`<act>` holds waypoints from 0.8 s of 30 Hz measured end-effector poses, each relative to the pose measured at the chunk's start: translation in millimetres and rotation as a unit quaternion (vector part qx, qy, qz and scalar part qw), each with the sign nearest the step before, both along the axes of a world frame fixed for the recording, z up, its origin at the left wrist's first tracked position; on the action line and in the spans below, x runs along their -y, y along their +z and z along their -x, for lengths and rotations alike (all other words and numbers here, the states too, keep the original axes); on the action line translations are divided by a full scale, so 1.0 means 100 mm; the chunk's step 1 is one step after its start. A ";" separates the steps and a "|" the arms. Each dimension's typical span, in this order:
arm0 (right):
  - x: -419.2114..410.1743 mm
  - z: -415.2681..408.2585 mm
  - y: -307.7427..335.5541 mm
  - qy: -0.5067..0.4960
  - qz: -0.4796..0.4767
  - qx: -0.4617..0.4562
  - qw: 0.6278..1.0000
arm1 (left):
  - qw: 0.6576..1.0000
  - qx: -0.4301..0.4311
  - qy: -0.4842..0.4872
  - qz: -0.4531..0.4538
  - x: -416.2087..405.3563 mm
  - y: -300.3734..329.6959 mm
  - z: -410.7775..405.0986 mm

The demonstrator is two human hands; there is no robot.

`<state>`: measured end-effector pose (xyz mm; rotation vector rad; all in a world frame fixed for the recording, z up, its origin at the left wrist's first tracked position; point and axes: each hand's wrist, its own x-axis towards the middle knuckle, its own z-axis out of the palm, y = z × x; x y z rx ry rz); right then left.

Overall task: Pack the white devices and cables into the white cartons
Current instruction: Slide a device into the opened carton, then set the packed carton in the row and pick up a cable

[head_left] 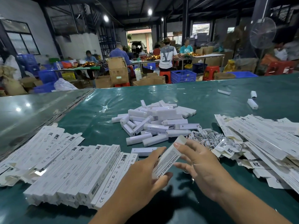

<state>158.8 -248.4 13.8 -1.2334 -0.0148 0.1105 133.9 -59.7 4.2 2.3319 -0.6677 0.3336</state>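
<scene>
White card, printed in black, is what you have in both hands: one carton (168,156) held slantwise above the green table (100,110), its far end raised toward the pile of devices. Your left hand (145,173) curls round the near end, thumb under and fingers along the side; your right hand (200,164) steadies the upper part, thumb pressed on its face near the end flap, the other fingers loosely spread below. Whether a device already sits inside cannot be told from here, but the far flap looks closed, so you seem to be finishing this carton or about to set it down. Just beyond it lies the heap of white devices (155,122), and to its right, touching the heap's edge, the tangle of white cables (208,138). Filled cartons (80,173) lie in rows to your left; flat, unfolded cartons (262,139) are spread to your right. The next move probably calls for laying this one with the rows on the left, then taking a flat carton, a device and a cable.
</scene>
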 end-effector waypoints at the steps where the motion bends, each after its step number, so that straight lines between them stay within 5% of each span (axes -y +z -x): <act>1: 0.01 0.01 0.02 0.042 -0.025 -0.013 0.999 | 1.000 0.009 -0.003 -0.013 0.01 0.00 0.00; 7: 0.02 0.02 0.05 0.098 -0.058 0.009 0.993 | 1.000 0.011 -0.011 -0.009 0.00 0.04 -0.01; 11: 0.05 0.03 0.04 0.071 0.087 0.078 0.991 | 0.999 0.003 0.006 -0.034 0.01 0.02 -0.01; 15: 0.08 0.09 0.07 0.050 0.308 0.224 0.923 | 0.999 0.001 0.017 -0.032 0.01 0.01 -0.01; 24: 0.07 0.07 0.05 0.025 0.348 0.253 0.902 | 0.997 -0.016 0.033 -0.066 0.06 -0.02 0.00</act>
